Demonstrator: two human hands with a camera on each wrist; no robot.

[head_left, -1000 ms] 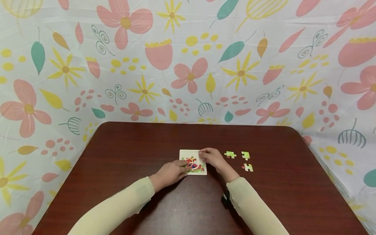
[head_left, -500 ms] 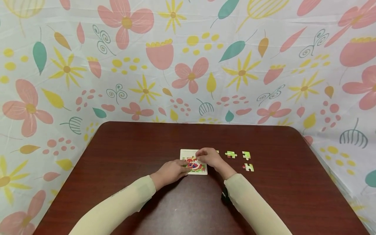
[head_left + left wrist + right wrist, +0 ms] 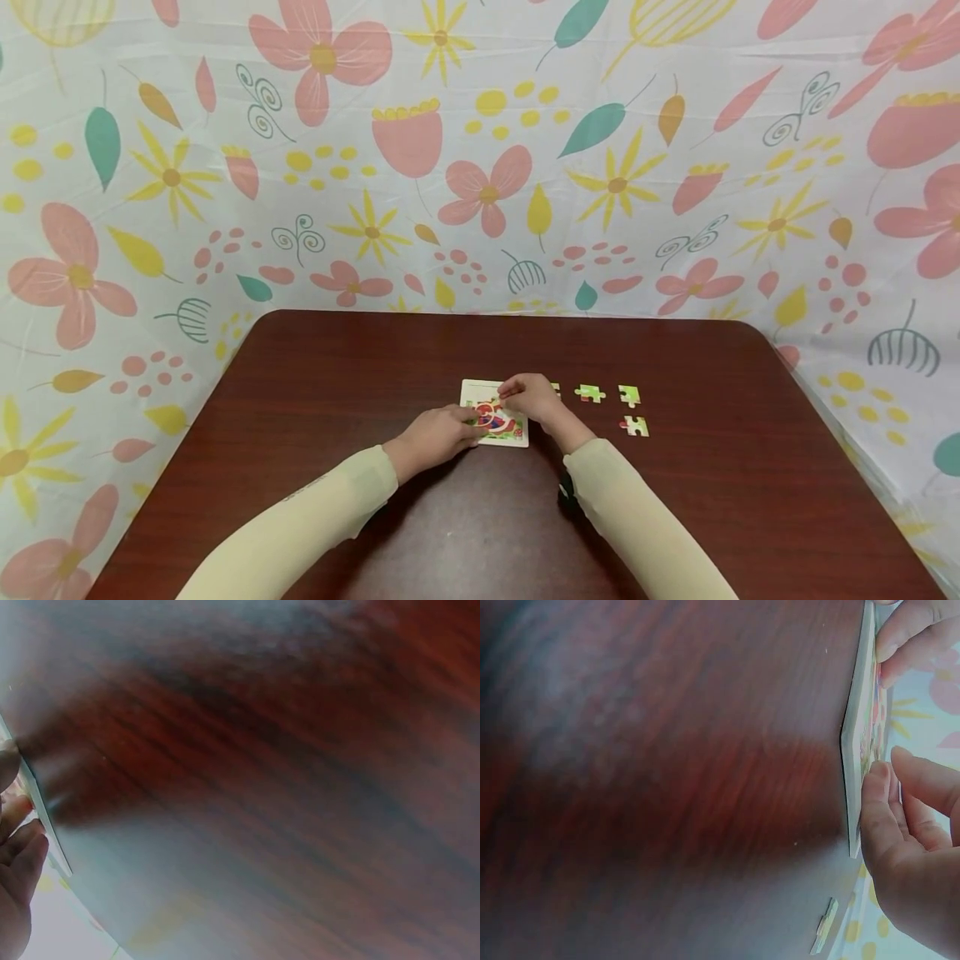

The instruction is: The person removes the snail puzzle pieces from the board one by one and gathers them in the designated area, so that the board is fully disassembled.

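A small jigsaw puzzle board (image 3: 480, 388) lies on the table, pale-rimmed, with a red, blue and green picture partly filled in. My left hand (image 3: 435, 436) rests over its left side, the fingers extended onto the picture; in the left wrist view fingertips (image 3: 30, 838) lie along the board's edge. My right hand (image 3: 534, 397) is over the board's upper right part, fingers bent and tips low at the picture. In the right wrist view its fingertips (image 3: 879, 771) are right at the board's surface, and I cannot tell whether a piece is between them.
Loose green-and-white puzzle pieces lie to the right: one with tabs (image 3: 590, 393), a corner-like piece (image 3: 629, 395) and one with a red patch (image 3: 636, 427). Another piece (image 3: 556, 387) shows partly behind the right hand. A floral cloth (image 3: 487, 192) hangs behind the dark wooden table (image 3: 360, 358).
My right hand has shifted slightly left and inward over the board, uncovering part of a loose piece behind it. The left hand stays in place on the board.
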